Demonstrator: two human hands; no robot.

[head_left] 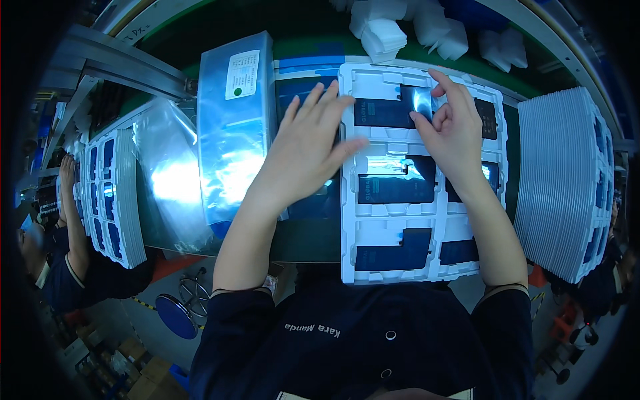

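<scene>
Black battery [383, 114] at thumb of right hand [457, 130], forefinger apart; left hand [300, 143] splayed.

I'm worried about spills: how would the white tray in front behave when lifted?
The white tray would probably flex slightly, since it looks like thin moulded plastic. Its black pieces might slide out if tilted, because the pockets are open.

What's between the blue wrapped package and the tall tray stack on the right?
In the head view: a white tray of dark flat pieces, the right hand over it and the left hand at its left edge.
</scene>
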